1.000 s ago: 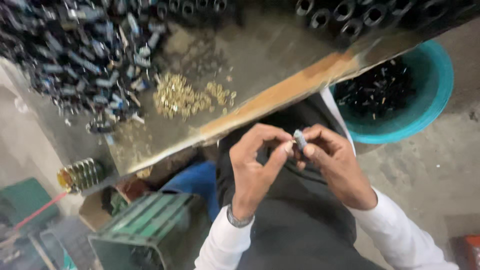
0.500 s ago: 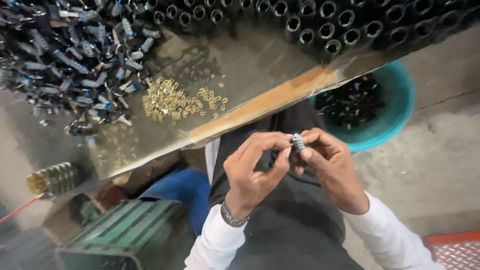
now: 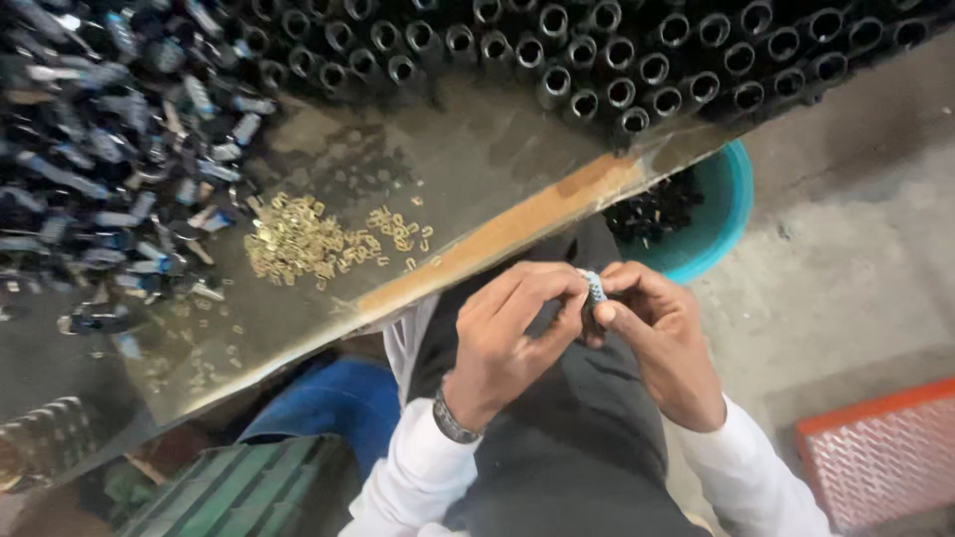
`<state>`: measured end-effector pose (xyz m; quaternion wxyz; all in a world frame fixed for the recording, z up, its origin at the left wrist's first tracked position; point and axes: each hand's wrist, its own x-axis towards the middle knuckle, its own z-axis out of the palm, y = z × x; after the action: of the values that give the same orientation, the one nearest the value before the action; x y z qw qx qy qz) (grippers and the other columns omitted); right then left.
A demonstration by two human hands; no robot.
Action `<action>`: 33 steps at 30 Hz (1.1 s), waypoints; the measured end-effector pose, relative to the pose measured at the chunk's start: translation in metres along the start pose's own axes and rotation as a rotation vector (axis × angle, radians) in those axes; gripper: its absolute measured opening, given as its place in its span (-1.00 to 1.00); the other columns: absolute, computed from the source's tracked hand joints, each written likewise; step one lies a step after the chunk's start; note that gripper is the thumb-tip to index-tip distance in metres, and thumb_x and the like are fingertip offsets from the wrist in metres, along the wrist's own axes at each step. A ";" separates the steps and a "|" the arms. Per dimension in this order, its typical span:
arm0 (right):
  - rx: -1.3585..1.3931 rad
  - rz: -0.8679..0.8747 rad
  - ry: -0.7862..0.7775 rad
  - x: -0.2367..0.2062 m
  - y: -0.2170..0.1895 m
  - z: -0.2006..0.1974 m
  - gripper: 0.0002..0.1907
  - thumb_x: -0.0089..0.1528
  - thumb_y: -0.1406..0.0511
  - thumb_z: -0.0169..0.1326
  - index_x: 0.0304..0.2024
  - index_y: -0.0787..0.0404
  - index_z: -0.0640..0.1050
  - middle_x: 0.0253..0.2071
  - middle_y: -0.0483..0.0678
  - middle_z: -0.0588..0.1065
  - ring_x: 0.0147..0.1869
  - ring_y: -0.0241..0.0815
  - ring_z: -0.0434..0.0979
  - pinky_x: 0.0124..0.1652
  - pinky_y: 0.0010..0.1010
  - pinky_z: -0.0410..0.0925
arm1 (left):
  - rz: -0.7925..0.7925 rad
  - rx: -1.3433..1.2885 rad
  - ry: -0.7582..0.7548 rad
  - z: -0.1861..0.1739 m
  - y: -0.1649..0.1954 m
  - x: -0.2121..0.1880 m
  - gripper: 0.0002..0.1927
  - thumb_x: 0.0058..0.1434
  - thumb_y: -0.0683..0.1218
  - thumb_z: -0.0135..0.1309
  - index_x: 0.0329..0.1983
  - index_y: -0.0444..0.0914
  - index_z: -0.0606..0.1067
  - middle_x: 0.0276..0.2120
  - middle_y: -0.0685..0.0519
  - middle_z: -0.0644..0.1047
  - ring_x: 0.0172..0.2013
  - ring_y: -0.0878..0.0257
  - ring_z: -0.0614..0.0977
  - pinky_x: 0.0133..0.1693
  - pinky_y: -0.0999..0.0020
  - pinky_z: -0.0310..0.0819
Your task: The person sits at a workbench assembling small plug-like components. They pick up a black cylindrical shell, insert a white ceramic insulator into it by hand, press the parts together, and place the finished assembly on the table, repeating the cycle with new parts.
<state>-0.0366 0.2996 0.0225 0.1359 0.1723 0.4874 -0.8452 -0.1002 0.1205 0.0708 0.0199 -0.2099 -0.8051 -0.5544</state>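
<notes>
Nearby, brass clips (image 3: pixel 298 239), black tubes (image 3: pixel 597 60), teal basin (image 3: pixel 726 214).

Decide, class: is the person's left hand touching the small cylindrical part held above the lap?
Touching. The head view shows the left hand pinching the small cylindrical part with its fingertips, with the right hand gripping it from the other side.
</notes>
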 end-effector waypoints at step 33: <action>-1.172 -0.667 0.957 0.097 -0.020 0.067 -0.65 0.26 0.27 0.46 -0.11 0.23 0.53 -0.20 -0.10 0.51 -0.24 -0.24 0.50 -0.20 -0.41 0.36 | -0.391 -0.563 -0.119 -0.133 -0.068 -0.033 -0.88 0.19 -0.22 0.22 -0.22 -0.33 0.56 -0.43 0.16 0.55 -0.46 0.50 0.49 -0.42 0.58 0.31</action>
<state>-0.1424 0.2447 0.0282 -0.2766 0.2610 0.8798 -0.2851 -0.1213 -0.0302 0.0533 -0.1922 -0.0810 -0.6453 -0.7349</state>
